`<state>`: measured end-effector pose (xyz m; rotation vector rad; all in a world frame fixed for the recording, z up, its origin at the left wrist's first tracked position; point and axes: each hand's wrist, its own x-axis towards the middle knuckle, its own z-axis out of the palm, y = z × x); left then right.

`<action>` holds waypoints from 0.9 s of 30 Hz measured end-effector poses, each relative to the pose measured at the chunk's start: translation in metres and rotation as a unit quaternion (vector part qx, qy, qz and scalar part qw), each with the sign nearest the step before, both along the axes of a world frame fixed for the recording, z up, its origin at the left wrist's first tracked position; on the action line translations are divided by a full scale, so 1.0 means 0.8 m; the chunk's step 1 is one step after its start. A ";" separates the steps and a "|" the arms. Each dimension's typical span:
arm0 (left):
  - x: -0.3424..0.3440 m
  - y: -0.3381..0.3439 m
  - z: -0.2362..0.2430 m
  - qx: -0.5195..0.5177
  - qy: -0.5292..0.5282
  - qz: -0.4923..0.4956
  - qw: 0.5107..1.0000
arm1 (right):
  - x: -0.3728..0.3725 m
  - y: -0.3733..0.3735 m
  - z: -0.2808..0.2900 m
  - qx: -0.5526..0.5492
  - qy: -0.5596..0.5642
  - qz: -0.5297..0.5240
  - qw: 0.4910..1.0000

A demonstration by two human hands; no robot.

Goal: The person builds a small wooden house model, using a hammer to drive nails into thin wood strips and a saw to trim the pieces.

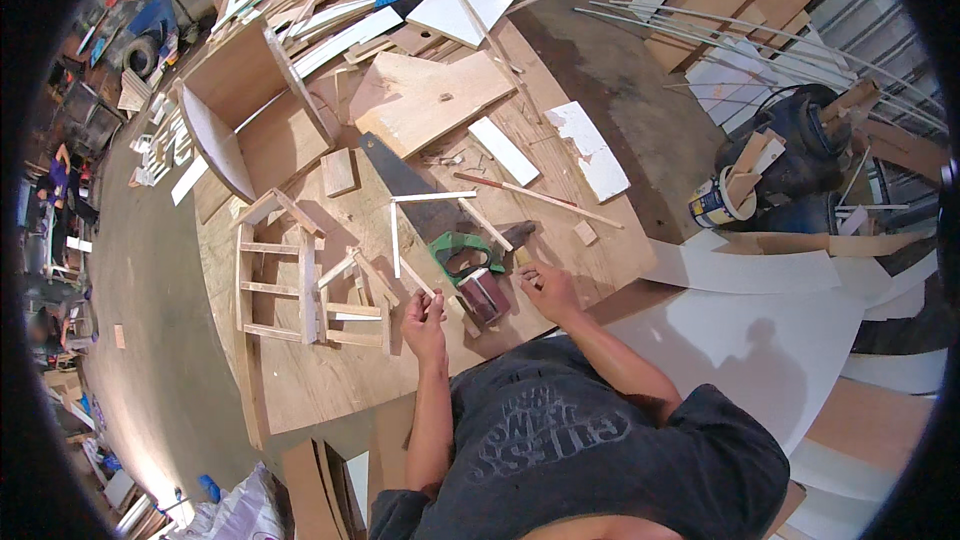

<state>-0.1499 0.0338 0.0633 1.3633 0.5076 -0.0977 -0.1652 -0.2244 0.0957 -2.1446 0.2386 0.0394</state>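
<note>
My left hand (425,324) is closed on the near end of a small frame of thin wooden strips (434,196), some with white faces. The frame stretches over a handsaw (402,172) with a green handle, lying on the wooden worktable (340,395). My right hand (549,294) is curled with fingertips together; what they pinch, if anything, is too small to tell. Just beyond its fingers lies a dark tool head (519,233), perhaps a hammer's. Between my hands sits a dark red box-like container (485,298). Left of my left hand stand small ladder-like wooden frames (270,290).
A curved open wooden cabinet piece (262,110) stands at the table's left. Offcuts and panels (460,8) pile at the far end. A white strip (504,151) and a reddish stick (540,198) lie mid-table. A bucket (722,202) stands right of the table.
</note>
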 end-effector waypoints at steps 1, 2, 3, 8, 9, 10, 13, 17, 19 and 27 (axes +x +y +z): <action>0.003 -0.005 0.002 0.001 -0.011 -0.008 1.000 | 0.002 -0.006 0.005 -0.013 -0.024 -0.019 0.999; 0.005 -0.010 0.004 0.002 -0.022 -0.014 1.000 | 0.005 -0.012 0.010 -0.011 -0.022 -0.019 1.000; 0.007 -0.015 0.006 0.004 -0.021 -0.014 1.000 | 0.007 -0.020 0.016 0.014 0.016 -0.049 0.999; 0.024 -0.062 0.024 0.054 0.000 -0.065 0.996 | 0.037 -0.078 0.010 0.007 -0.096 -0.049 0.994; 0.025 -0.075 0.024 0.057 0.002 -0.063 0.996 | 0.040 -0.093 0.012 0.030 -0.044 -0.047 0.997; 0.023 -0.087 0.025 0.043 0.003 -0.061 0.997 | 0.046 -0.103 0.013 0.057 0.006 -0.044 0.997; 0.026 -0.127 0.011 0.027 0.006 -0.051 0.998 | 0.059 -0.136 0.008 0.092 0.033 -0.014 0.995; 0.044 -0.190 0.006 0.058 0.017 -0.077 0.995 | 0.071 -0.192 -0.007 0.043 0.059 -0.013 0.997; 0.056 -0.223 0.014 0.171 0.017 -0.117 0.978 | 0.076 -0.216 -0.010 0.021 0.025 -0.052 0.998; 0.117 -0.365 -0.006 0.313 -0.013 -0.164 0.935 | 0.096 -0.344 -0.071 -0.076 -0.044 -0.083 0.993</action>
